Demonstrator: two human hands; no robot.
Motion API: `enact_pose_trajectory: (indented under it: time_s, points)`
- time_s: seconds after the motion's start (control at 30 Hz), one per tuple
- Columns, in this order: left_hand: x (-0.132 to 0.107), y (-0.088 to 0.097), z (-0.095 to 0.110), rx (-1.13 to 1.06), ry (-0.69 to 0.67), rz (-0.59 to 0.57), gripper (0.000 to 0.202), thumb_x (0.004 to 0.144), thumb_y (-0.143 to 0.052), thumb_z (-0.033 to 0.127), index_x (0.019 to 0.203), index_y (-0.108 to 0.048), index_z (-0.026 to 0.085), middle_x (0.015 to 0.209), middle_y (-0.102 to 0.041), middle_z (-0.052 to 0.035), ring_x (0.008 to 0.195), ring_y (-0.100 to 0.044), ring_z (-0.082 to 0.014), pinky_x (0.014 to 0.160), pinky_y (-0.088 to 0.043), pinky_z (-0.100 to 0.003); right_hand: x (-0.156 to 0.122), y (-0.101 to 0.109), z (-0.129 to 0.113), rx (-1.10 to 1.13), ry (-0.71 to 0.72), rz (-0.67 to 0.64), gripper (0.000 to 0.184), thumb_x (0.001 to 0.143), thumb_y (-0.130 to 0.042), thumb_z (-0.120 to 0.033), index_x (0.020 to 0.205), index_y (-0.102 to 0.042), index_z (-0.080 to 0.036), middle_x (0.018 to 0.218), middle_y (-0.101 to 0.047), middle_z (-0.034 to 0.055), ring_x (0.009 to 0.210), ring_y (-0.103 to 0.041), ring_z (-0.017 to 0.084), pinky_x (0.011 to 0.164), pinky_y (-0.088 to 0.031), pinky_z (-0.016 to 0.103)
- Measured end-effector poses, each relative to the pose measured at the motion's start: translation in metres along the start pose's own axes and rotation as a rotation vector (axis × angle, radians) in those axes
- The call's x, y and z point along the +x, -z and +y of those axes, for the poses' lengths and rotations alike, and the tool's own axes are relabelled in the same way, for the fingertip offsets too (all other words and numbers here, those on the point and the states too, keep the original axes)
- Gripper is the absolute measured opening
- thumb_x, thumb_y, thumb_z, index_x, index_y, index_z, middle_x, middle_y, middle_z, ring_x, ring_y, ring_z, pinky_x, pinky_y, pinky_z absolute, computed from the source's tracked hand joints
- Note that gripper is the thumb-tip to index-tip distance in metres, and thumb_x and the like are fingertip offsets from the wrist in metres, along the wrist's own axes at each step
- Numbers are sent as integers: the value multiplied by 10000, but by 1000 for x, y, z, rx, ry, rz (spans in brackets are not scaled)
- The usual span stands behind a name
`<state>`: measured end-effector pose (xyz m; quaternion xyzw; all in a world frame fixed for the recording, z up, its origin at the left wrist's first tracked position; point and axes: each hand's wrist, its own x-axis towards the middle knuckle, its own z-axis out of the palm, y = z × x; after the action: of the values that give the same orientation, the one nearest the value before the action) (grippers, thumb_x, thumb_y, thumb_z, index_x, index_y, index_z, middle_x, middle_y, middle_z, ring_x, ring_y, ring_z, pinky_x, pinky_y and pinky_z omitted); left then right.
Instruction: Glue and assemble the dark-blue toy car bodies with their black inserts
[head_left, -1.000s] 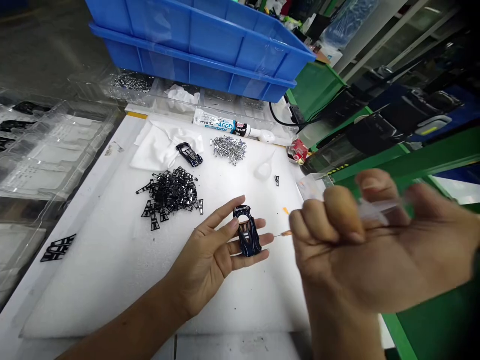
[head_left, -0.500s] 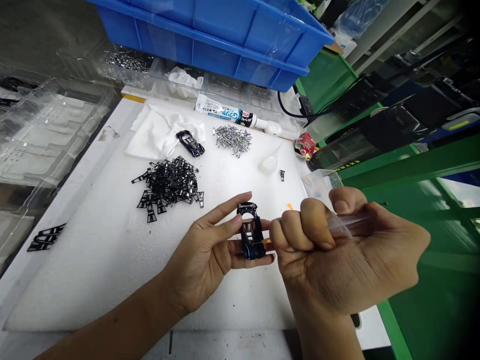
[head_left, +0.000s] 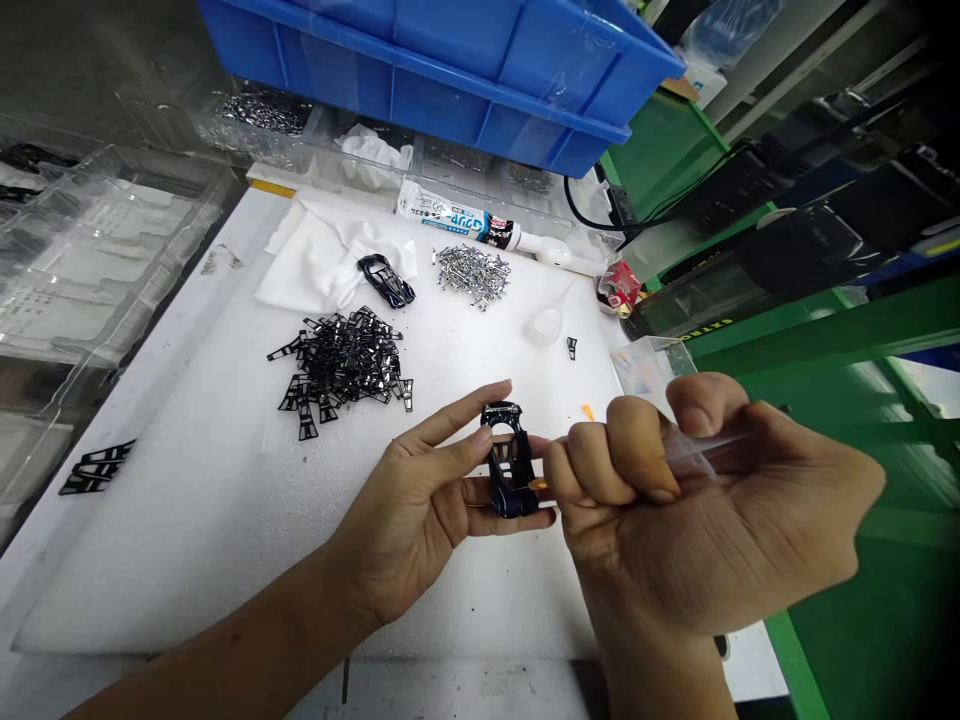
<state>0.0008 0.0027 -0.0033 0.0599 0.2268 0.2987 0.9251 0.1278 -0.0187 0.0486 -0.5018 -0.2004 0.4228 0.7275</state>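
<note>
While your left hand [head_left: 409,510] pinches a black-and-blue model car body [head_left: 511,480] between spread fingers, held above the foam board, your right hand [head_left: 697,510] curls shut around a clear syringe [head_left: 709,450], its orange tip [head_left: 537,484] at the body's side. Another car body [head_left: 387,280] already lies on a white cloth [head_left: 315,270]; a heap of black plastic frames [head_left: 337,370] and loose silver pins [head_left: 472,275] remain on the white foam board [head_left: 150,560].

Foam pad [head_left: 187,540] passable; parts pile [head_left: 337,375] blocks left hand [head_left: 412,510].
</note>
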Motion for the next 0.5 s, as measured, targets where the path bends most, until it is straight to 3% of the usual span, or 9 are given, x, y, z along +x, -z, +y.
enact_pose_trajectory:
  time_s: [0.5]
  points:
    - [-1,0,0,-1,4,-5,361,948,-551,139,1282,-643,243,996,-757,-82,862,-749,-205,838,-611,-442,0,2,0,0,27,-20,227,824,-436,-348,635,-448,-222,427,-264,-83,347,-158,79,292,-267,213]
